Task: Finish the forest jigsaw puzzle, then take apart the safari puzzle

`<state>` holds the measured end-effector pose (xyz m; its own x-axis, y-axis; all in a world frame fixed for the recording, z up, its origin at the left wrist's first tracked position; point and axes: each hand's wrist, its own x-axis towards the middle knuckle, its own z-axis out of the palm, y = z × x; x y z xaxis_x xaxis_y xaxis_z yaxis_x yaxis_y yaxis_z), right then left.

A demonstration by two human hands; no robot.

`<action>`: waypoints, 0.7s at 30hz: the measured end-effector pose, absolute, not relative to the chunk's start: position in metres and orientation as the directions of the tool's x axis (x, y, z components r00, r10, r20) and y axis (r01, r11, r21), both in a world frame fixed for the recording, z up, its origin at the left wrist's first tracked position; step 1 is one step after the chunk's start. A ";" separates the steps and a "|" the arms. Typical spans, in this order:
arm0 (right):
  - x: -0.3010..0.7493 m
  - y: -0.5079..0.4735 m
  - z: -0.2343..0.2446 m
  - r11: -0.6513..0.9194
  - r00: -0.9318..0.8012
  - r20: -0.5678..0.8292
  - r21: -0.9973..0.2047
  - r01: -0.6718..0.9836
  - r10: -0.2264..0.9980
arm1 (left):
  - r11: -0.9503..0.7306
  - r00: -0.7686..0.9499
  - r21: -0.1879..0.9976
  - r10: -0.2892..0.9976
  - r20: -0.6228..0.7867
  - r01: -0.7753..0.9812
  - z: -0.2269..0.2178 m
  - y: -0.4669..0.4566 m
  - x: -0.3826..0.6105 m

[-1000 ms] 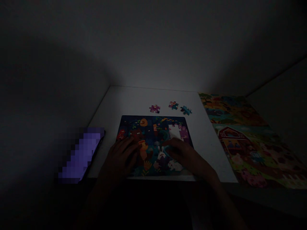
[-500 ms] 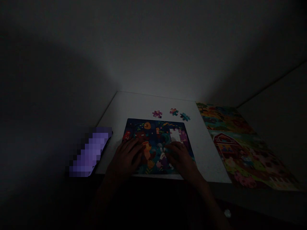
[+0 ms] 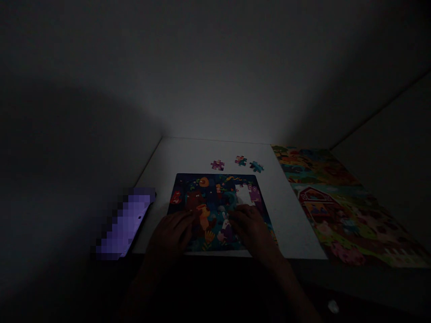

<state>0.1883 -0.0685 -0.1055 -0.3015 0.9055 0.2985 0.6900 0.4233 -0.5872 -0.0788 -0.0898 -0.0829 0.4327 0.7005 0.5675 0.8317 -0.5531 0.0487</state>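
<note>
Left hand (image 3: 170,237) and right hand (image 3: 252,231) resting on kids' jigsaw puzzle (image 3: 215,197), fingers spread flat, open, gripping nothing. White gap (image 3: 244,195) just past right fingertips. Three loose pieces (image 3: 240,160) on white table (image 3: 198,154) beyond fingers. Farm picture (image 3: 323,197) off right; blurred purple thing (image 3: 124,224) off left.
</note>
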 end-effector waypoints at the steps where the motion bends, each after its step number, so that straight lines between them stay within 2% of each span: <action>1: 0.188 -0.068 -0.104 0.416 -0.295 0.294 -0.585 0.696 0.909 | -0.553 0.434 0.046 0.701 0.566 0.832 -0.083 -0.090 -0.079; 13: 0.187 -0.062 -0.098 0.413 -0.314 0.269 -0.556 0.722 0.911 | -0.545 0.445 0.066 0.743 0.500 0.836 -0.084 -0.096 -0.083; 21: 0.204 -0.056 -0.087 0.444 -0.419 0.215 -0.675 0.589 0.882 | -0.540 0.426 0.070 0.732 0.532 0.839 -0.088 -0.102 -0.088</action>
